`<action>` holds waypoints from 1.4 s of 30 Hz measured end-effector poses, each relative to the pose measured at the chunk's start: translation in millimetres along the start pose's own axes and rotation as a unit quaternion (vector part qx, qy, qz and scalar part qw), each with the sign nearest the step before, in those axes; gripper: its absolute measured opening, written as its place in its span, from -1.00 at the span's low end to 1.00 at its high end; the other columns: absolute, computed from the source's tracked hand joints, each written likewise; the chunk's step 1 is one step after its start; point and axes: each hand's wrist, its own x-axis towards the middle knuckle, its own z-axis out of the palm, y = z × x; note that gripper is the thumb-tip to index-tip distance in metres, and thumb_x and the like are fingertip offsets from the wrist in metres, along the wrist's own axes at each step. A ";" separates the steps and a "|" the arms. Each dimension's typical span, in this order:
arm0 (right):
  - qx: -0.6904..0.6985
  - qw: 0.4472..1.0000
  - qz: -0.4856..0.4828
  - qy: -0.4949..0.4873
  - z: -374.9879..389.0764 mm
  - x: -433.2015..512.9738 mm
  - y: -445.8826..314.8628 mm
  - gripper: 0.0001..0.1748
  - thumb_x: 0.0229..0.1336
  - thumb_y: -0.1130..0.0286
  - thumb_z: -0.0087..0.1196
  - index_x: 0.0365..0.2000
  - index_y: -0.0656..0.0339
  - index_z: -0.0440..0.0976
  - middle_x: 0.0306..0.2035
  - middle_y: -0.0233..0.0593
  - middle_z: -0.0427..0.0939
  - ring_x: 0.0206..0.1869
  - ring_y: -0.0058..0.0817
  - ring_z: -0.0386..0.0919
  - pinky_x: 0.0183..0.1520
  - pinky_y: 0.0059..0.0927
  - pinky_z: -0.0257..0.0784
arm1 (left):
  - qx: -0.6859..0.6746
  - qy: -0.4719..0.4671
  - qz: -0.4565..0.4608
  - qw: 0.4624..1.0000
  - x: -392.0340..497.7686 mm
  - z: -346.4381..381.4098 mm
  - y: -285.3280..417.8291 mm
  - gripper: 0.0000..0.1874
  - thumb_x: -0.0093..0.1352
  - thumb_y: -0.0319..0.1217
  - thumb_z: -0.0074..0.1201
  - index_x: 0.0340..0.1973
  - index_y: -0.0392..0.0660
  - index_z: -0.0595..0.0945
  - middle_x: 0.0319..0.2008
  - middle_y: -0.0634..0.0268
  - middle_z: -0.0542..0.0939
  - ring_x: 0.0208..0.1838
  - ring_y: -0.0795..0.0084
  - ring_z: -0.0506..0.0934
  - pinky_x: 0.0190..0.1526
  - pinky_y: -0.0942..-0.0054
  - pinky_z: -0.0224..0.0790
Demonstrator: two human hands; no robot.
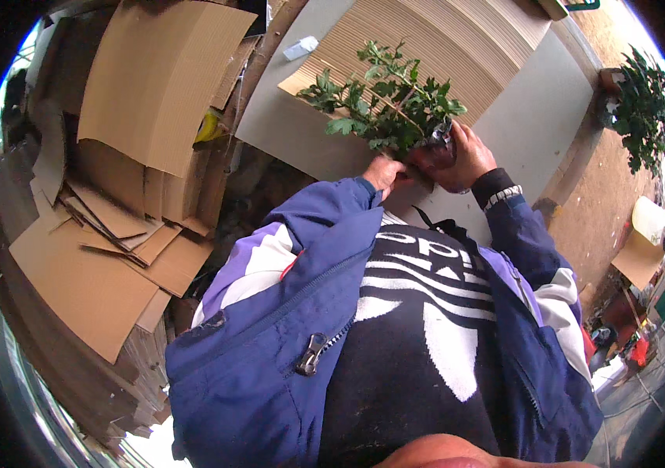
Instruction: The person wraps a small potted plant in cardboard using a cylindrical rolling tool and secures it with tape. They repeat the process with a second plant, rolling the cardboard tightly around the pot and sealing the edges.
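A leafy green potted plant (397, 111) is tilted over the work table in front of me, its stems leaning away to the upper left. Its dark pot (426, 157) has shiny clear wrap about the rim. My right hand (471, 153) grips the pot from the right side. At the pot's left edge, just under the lowest leaves, my left hand (384, 174) has its fingers curled; the leaves and pot partly hide what they pinch. A thin stick (394, 108) runs among the stems.
Stacked corrugated cardboard (426, 52) lies on the grey table (543, 117), with a pale blue block (300, 48) near its left corner. Cardboard sheets (157, 76) and cut pieces (116, 234) pile up at left. Another potted plant (639, 111) stands at far right.
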 end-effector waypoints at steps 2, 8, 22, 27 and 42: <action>-0.002 1.000 0.010 -0.007 -2.0 -0.1 -1.3 0.24 -0.35 -0.08 0.45 0.33 0.18 0.10 0.21 0.07 0.35 0.21 0.02 0.40 0.22 -0.09 0.40 | -0.010 -0.015 0.001 1.000 -2.2 1.8 2.5 -0.66 0.34 -0.59 -0.05 0.03 -0.25 0.59 0.00 0.16 0.62 0.01 0.19 0.60 0.01 0.12 0.58; -0.019 1.000 -0.001 -0.006 -7.2 0.9 -7.8 0.22 -0.31 -0.13 0.43 0.32 0.21 0.12 0.13 0.05 0.40 0.17 0.00 0.43 0.17 -0.07 0.43 | -0.041 0.004 -0.034 0.999 0.9 -3.2 1.1 -0.70 0.33 -0.60 -0.02 -0.02 -0.33 0.59 -0.04 0.05 0.61 -0.06 0.14 0.62 0.00 0.10 0.58; 0.018 0.998 0.019 0.060 5.9 -11.5 -6.4 0.17 -0.29 -0.06 0.43 0.33 0.17 0.16 0.19 0.06 0.37 0.20 0.04 0.40 0.22 -0.09 0.38 | -0.082 -0.034 -0.069 0.994 -7.0 0.5 13.6 -0.80 0.29 -0.56 0.04 -0.17 -0.32 0.61 -0.12 0.10 0.62 -0.06 0.21 0.58 0.06 0.16 0.52; -0.031 0.991 0.032 0.127 23.4 -26.6 -20.9 0.25 -0.34 -0.15 0.44 0.33 0.24 0.15 0.27 0.04 0.27 0.27 0.02 0.30 0.27 0.02 0.25 | -0.095 -0.006 -0.072 0.993 -12.6 10.5 25.1 -0.77 0.31 -0.55 0.00 -0.13 -0.29 0.59 -0.08 0.11 0.61 0.02 0.18 0.54 0.13 0.11 0.44; -0.084 0.963 0.017 0.254 62.9 -30.1 -20.8 -0.14 -0.01 0.06 0.12 0.29 0.21 0.22 0.30 -0.01 0.25 0.31 0.08 0.21 0.29 0.20 0.08 | 0.391 -0.100 0.053 0.913 -59.8 68.0 80.5 -0.87 0.43 -0.47 0.00 -0.15 -0.20 0.59 -0.31 0.14 0.69 -0.34 0.35 0.68 -0.28 0.40 0.58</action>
